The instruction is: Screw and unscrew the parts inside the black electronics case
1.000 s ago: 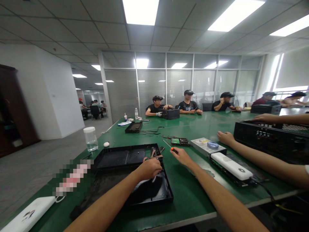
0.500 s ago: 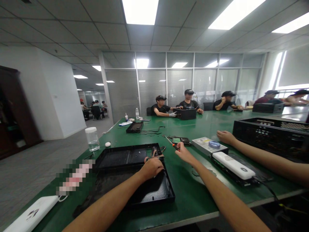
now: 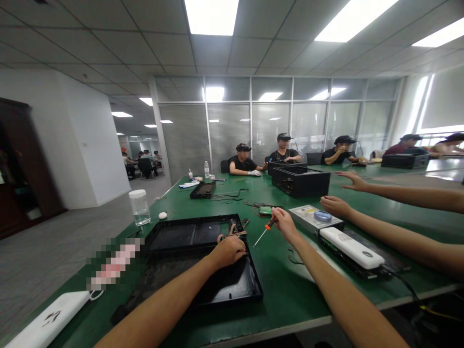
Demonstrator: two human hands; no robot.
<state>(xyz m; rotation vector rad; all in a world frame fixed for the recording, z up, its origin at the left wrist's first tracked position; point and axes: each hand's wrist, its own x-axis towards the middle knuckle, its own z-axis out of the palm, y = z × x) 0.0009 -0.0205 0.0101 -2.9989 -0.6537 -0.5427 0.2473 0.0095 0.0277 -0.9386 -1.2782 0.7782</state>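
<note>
The case [image 3: 241, 281] lies below the curled left hand [image 3: 227, 250], the nearer one, whose grip I cannot tell; the right hand [image 3: 285, 224], apart from it, is clamped on the screwdriver [image 3: 268, 225], its shaft slanting down-left toward the case's edge

A slim screwdriver [image 3: 267, 227] — orange-and-black handle, metal shaft — slants tip-down near the right rim of a shallow black casing [image 3: 250, 282], lying open, striped wires [image 3: 231, 236] looped toward its far right.
</note>
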